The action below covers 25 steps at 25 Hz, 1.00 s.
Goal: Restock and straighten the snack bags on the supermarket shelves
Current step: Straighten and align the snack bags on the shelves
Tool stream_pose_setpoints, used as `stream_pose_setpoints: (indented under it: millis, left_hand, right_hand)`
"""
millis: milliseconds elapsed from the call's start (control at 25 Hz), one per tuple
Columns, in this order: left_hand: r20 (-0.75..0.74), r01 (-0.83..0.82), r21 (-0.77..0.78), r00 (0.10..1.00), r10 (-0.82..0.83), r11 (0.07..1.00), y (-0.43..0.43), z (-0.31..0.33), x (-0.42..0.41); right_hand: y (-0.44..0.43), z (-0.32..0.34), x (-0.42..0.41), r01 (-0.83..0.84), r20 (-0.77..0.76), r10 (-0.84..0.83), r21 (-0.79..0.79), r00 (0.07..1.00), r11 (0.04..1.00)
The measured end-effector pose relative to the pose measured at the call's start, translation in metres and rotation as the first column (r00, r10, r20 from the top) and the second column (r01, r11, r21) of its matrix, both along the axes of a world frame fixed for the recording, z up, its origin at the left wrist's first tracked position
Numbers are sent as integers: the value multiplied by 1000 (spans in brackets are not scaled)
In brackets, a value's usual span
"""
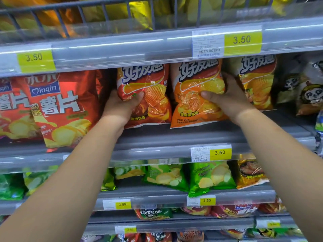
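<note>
Orange foil bag [194, 100]: it stands upright on the middle shelf [183, 135], centre of three like bags. My right hand [229, 98] is clamped on its right edge, thumb across the front and fingers wrapped behind.
Red foil bag [153, 103]: it stands just left of the orange one, their sides touching. My left hand [122, 107] grips its lower left corner, thumb pressed on the front.
Handling: I judge both bags light, air-puffed and soft-walled. The film is glossy and probably slippery, and the chips inside would crush, so I would squeeze only lightly.
Hold: I judge the side seams and bottom corners safer than the swollen belly.
Edges: the upper rail [122, 49] overhangs and hides the bag tops. The front lip [157, 152] runs below, ahead of the bags.
Room: bare shelf lies in front of both bags, enough to slide them forward. Sideways it is tight, with the large red bags [66, 109] close on the left. The third bag [258, 82] sits just beside my right fingers.
</note>
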<state>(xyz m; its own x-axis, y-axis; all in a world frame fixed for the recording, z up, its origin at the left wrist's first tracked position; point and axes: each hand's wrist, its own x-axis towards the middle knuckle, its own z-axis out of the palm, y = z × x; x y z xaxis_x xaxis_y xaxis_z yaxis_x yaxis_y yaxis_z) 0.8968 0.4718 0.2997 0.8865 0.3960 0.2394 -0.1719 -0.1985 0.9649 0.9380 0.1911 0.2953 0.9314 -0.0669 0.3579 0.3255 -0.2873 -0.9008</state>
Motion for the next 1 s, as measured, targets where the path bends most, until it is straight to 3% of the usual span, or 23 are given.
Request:
stream_pose_setpoints:
  millis: [360,600,720,800,920,1000]
  left_hand:
    - [120,-141,-66,982,148,988,-9,-2,-6]
    - [47,-104,52,994,101,993,-7,-4,0]
    - [-10,-139,129,990,142,982,-13,-1,-1]
    - [31,-191,211,981,189,959,-16,-2,-7]
    - [313,-354,367,918,244,860,-27,-11,-24]
    - [449,-471,522,860,241,711,-43,-18,-35]
  right_hand:
    - [5,9,-3,-73,-52,67,-126,996,989]
    - [6,2,2,-19,68,21,-31,997,999]
    - [6,2,6,-24,34,28,-130,999,991]
    - [6,1,2,44,36,-37,-236,999,971]
    - [10,-5,-23,284,329,-195,-250,924,926]
    - [20,-10,-42,366,513,-161,-327,843,871]
